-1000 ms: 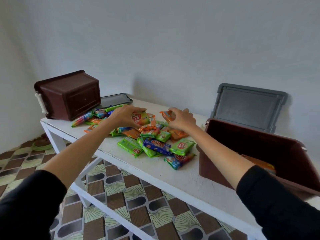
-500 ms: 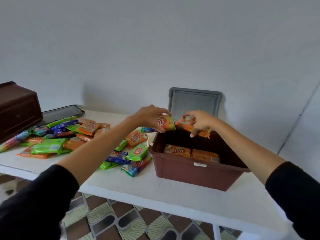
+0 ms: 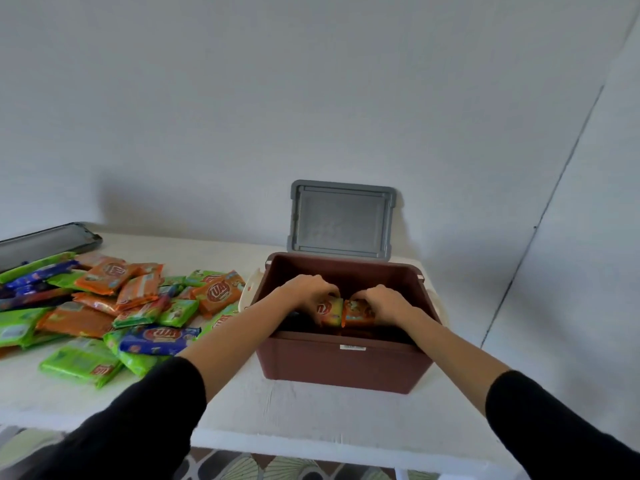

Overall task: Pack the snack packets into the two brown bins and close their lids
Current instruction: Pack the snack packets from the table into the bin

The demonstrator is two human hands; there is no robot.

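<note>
Holding packets inside brown bin (image 3: 346, 365), both hands below rim, left hand (image 3: 308, 292), right hand (image 3: 384, 303)

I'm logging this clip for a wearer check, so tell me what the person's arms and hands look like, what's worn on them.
Both arms wear black long sleeves pushed up to about the elbow, leaving the forearms bare. The left hand and right hand are bare: no gloves, and no watch, rings or bracelets that I can make out. No markings show on the sleeves.

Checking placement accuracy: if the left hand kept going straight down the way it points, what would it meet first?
Likely the brown bin's inside; the left hand, holding an orange packet, points downward there. What lies beneath is hidden.
</note>
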